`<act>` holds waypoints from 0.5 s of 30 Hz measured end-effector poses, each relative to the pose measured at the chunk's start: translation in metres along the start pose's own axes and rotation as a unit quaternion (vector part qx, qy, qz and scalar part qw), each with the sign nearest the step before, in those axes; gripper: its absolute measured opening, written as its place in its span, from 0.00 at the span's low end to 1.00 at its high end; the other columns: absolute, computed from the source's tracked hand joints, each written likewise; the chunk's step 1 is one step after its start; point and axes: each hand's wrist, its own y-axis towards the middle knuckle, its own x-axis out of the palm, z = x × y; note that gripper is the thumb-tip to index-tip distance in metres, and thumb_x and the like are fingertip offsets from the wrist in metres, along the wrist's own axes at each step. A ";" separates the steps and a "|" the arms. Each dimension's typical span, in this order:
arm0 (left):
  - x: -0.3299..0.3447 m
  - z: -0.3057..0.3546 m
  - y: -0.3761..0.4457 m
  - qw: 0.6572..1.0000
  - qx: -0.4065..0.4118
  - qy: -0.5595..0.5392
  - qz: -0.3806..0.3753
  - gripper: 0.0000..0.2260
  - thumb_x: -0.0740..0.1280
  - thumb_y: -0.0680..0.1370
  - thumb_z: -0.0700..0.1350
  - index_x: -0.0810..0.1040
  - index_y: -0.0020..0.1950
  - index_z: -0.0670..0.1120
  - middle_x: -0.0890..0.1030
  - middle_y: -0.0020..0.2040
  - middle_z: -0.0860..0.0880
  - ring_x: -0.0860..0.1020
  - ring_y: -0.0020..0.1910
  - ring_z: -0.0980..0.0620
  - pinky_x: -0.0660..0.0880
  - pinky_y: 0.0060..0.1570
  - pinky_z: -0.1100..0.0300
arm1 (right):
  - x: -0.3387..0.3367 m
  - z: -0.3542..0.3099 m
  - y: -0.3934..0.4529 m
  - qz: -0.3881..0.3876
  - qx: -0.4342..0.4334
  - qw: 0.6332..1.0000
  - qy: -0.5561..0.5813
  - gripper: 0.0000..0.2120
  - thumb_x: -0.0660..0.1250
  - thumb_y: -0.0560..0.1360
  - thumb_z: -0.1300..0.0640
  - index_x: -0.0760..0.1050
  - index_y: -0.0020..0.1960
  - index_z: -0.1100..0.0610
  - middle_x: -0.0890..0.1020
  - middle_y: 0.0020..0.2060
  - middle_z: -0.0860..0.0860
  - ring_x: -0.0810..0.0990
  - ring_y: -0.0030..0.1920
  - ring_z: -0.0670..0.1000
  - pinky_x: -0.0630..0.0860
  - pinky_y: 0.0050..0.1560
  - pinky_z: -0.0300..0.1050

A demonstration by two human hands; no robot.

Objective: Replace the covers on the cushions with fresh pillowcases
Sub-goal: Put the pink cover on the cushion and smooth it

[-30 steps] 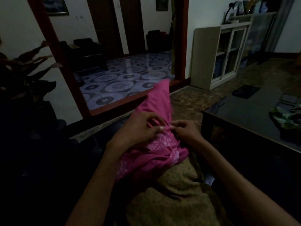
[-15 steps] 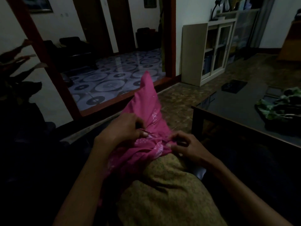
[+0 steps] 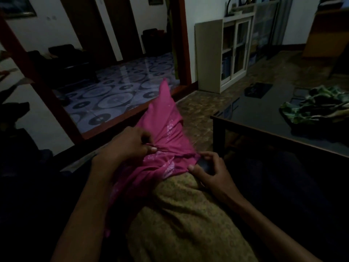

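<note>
**Pink cover half on cushion, both hands at the gathered edge**

The cushion (image 3: 188, 220) lies lengthwise at near centre, its far end inside the pink pillowcase (image 3: 164, 127). The left hand (image 3: 126, 146) pinches bunched fabric at the cover's mouth; the right hand (image 3: 209, 167) grips the opposite edge with curled fingers. Judgement: the cloth is light, limp and prone to bunching, while the cushion is soft and compressible. Best hold remains the open hem, both sides.

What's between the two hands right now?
In the head view, bunched pink pillowcase spans from the left hand to the right hand; both pinch its gathered edge above the cushion.
</note>
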 end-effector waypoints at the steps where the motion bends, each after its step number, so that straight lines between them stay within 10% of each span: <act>1: -0.004 -0.006 0.000 1.000 -0.006 0.002 -0.009 0.09 0.77 0.72 0.52 0.79 0.36 0.57 0.81 0.38 0.55 0.80 0.38 0.57 0.70 0.37 0.63 | 0.003 -0.003 -0.003 -0.047 0.065 0.997 0.019 0.42 0.73 0.56 0.22 0.71 0.63 0.42 0.76 0.61 0.43 0.77 0.57 0.40 0.75 0.58 0.43; 10: -0.046 0.020 -0.002 0.999 0.051 0.014 0.000 0.10 0.73 0.77 0.51 0.80 0.58 0.59 0.78 0.52 0.59 0.75 0.48 0.64 0.69 0.42 0.70 | 0.068 -0.054 0.008 -0.124 0.091 0.988 -0.010 0.44 0.69 0.58 0.20 0.77 0.66 0.45 0.83 0.58 0.42 0.81 0.57 0.46 0.77 0.62 0.50; 15: -0.045 0.019 0.023 0.989 0.041 0.095 -0.107 0.22 0.70 0.73 0.65 0.84 0.58 0.50 0.85 0.52 0.55 0.81 0.46 0.58 0.78 0.48 0.60 | 0.086 -0.099 0.029 -0.119 0.052 0.990 0.055 0.03 0.71 0.77 0.52 0.83 0.48 0.48 0.84 0.34 0.47 0.82 0.34 0.45 0.78 0.36 0.44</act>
